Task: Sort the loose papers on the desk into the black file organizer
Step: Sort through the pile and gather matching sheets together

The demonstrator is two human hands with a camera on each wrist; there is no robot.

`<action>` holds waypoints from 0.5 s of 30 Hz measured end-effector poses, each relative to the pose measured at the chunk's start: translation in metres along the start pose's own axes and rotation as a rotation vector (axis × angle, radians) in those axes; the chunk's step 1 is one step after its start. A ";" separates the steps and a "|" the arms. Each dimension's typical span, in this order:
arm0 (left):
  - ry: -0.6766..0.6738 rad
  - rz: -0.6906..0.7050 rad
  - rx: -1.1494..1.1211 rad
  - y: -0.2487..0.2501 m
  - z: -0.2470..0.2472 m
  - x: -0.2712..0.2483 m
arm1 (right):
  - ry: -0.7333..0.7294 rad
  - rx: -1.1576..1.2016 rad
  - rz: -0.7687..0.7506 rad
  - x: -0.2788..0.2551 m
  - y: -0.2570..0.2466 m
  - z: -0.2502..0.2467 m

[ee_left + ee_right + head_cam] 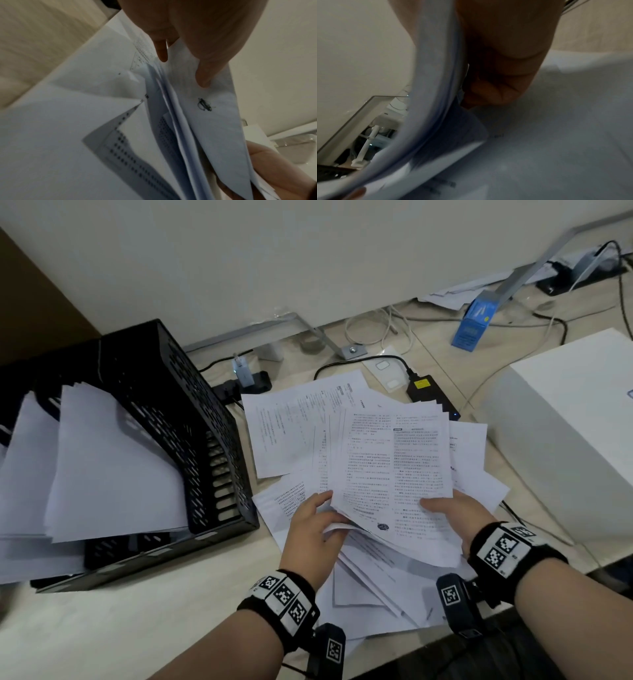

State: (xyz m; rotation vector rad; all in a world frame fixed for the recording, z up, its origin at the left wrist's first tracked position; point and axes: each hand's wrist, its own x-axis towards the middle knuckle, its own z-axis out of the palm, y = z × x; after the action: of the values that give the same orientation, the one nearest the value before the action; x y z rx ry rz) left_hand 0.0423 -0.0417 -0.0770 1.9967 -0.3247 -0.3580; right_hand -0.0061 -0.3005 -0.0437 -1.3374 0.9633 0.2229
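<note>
Printed sheets [394, 460] — both grips clamped on them, left hand [313, 537] and right hand [455, 518].

A white box [565, 419] stands at the right of the surface [137, 611]. Behind lie a blue carton [474, 320], a black power adapter [430, 395] and coiled white cable [373, 328].

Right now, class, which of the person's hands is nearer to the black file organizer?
Left. The left hand grips the sheaf of papers on its edge facing the black file organizer; the right hand grips the far edge, beyond the sheaf.
</note>
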 end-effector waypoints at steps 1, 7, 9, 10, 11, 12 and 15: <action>0.001 0.004 -0.004 0.004 -0.001 0.001 | 0.003 -0.013 0.001 -0.001 0.000 0.000; -0.013 -0.085 -0.236 0.050 -0.017 -0.004 | 0.018 -0.040 0.009 0.007 0.009 -0.004; 0.052 -0.202 -0.398 0.054 -0.020 -0.004 | -0.002 -0.079 -0.005 0.008 0.011 -0.007; 0.103 -0.284 -0.462 0.053 -0.022 -0.001 | -0.009 -0.102 -0.009 0.007 0.011 -0.007; 0.159 -0.376 -0.542 0.051 -0.024 0.002 | -0.007 -0.118 -0.015 0.008 0.012 -0.009; 0.205 -0.455 -0.648 0.047 -0.025 0.006 | -0.002 -0.123 -0.015 0.007 0.013 -0.009; 0.269 -0.597 -0.903 0.037 -0.028 0.016 | 0.032 -0.128 -0.012 0.004 0.015 -0.013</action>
State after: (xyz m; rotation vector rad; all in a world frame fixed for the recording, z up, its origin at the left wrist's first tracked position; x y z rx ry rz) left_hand 0.0653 -0.0409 -0.0331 1.1747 0.5437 -0.4880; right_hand -0.0193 -0.3092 -0.0562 -1.4667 0.9806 0.2584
